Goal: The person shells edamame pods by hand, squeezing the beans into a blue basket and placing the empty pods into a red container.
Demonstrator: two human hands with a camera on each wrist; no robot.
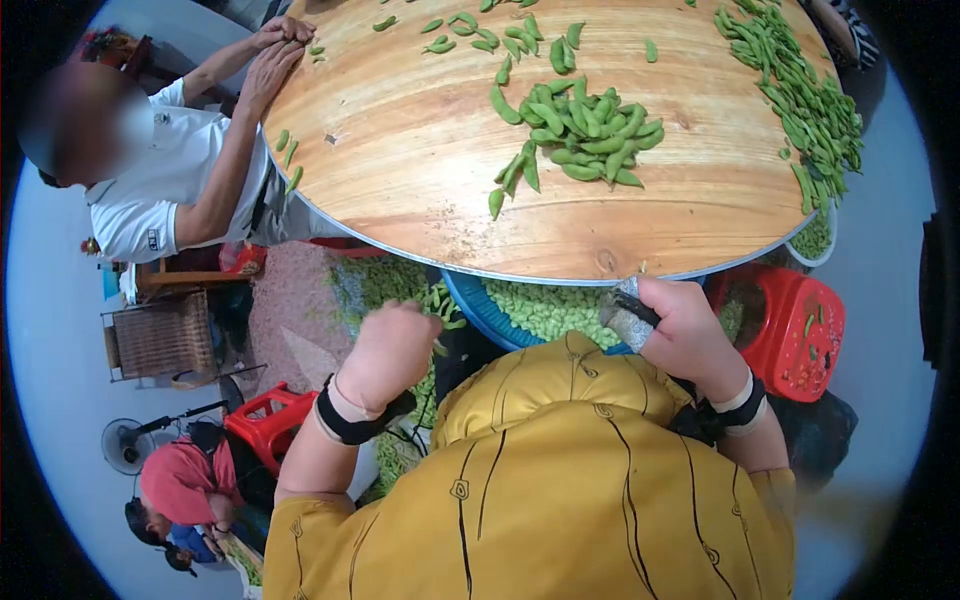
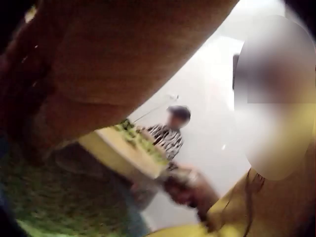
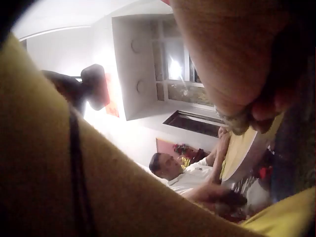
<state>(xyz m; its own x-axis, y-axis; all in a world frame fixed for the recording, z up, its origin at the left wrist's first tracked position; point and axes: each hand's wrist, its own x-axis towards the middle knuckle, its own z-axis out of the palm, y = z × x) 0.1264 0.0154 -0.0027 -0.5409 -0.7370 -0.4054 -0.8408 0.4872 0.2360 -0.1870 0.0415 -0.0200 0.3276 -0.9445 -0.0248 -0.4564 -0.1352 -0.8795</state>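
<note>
My left hand (image 1: 388,345), blurred, is held left of a blue basin (image 1: 468,310), with its fingers bent down. Green edamame pods (image 1: 447,303) show just beyond its fingertips. Over the basin's right side my right hand (image 1: 690,325) is held with curled fingers. Silvery grey and black material (image 1: 628,315) shows at its fingertips; I cannot tell whether it is wrapping or a held thing. Shelled green beans (image 1: 545,308) fill the basin, below the table edge. A pile of edamame pods (image 1: 590,130) lies on the round wooden table (image 1: 420,180).
More pods (image 1: 790,95) are heaped along the table's right edge. A red stool (image 1: 805,335) stands at right, beside a white bucket (image 1: 815,240). At left a person in a white shirt (image 1: 170,150) leans on the table. Behind are a red chair (image 1: 270,425) and another person (image 1: 185,475).
</note>
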